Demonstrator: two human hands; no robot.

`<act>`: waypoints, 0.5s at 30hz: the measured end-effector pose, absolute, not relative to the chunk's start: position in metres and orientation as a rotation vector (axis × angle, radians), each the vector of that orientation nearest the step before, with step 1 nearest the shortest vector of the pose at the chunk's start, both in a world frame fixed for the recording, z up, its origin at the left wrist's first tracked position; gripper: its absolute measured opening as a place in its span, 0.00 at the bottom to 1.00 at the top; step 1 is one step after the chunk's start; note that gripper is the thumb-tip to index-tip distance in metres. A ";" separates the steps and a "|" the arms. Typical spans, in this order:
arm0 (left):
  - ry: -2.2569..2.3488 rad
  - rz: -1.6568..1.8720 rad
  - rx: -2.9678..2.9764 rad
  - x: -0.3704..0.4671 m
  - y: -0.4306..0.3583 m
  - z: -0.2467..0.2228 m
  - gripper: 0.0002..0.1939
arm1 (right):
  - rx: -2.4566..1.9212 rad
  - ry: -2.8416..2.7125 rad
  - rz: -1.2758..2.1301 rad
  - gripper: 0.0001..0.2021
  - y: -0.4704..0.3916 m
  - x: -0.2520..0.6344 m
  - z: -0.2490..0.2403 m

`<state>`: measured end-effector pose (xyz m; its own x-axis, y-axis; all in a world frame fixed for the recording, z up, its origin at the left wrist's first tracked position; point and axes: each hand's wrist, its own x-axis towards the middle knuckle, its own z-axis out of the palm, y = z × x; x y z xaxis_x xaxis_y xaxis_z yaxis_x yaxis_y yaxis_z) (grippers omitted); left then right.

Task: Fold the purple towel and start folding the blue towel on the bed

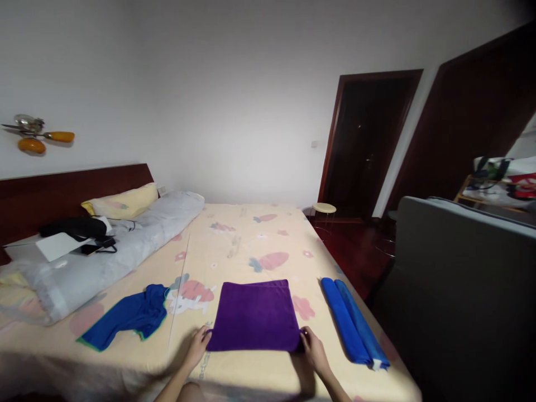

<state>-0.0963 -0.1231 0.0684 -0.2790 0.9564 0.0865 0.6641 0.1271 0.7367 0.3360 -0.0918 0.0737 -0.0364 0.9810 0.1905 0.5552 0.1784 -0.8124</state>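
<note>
— Purple, soft, folded square towel: where is it?

— Flat on the carrot-print bedsheet, between the crumpled blue shirt and the rolled blue towel. My left hand and right hand pinch its near corners.

— Risk?

— I reckon uneven pulling skews the fold.

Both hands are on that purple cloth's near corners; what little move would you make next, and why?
Probably lift the near edge and fold it toward the far edge: the left hand and right hand pinch the near corners of the purple cloth, which lies flat.
</note>
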 end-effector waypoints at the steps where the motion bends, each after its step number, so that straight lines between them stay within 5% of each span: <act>1: 2.030 0.927 1.595 -0.094 -0.121 0.068 0.19 | -1.508 -1.712 0.680 0.15 -0.092 0.336 0.071; 6: 2.173 0.617 1.734 -0.078 -0.129 0.066 0.14 | -1.644 -1.830 0.499 0.16 -0.102 0.335 0.059; 15: 2.418 0.159 2.053 -0.060 -0.146 0.070 0.28 | -1.682 -2.112 -0.250 0.24 -0.110 0.341 0.041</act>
